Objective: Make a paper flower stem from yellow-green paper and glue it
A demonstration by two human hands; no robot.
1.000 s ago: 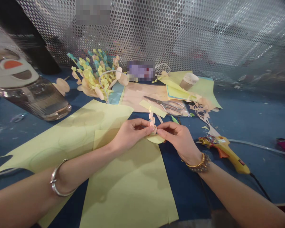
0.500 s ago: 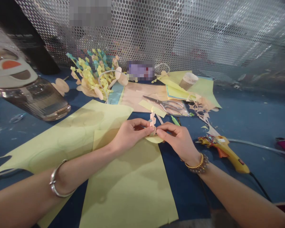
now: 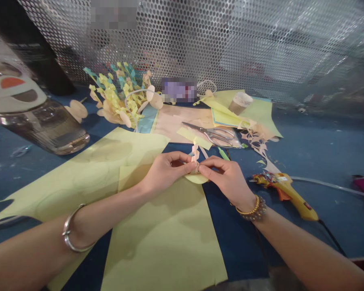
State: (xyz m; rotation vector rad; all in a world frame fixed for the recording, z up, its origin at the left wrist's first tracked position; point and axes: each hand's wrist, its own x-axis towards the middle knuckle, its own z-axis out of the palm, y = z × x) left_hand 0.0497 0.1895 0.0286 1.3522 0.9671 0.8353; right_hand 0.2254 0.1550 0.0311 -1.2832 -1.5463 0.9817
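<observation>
Near the middle of the view, my left hand (image 3: 166, 171) pinches a small folded pale pink paper piece (image 3: 195, 153) between thumb and fingers. My right hand (image 3: 229, 178) pinches the same piece low on its right side, its fingertips almost touching those of the left. The piece stands upright, its folds showing above the fingertips. A rounded yellow paper (image 3: 197, 178) sits just under the fingertips, partly hidden by them. Below the hands lies a large yellow sheet (image 3: 166, 238), and another yellow sheet with faint round outlines (image 3: 94, 169) spreads to the left.
Scissors (image 3: 209, 132) lie on papers ahead of the hands. A yellow glue gun (image 3: 291, 194) with its cable rests at the right. Paper flowers (image 3: 124, 97), a clear bottle (image 3: 48, 125) and a small cup (image 3: 240, 103) stand farther back, before a perforated metal screen (image 3: 194, 44).
Both hands keep their hold with only a tiny shift of the fingertips. The camera view has moved very slightly. Nothing has been let go.
</observation>
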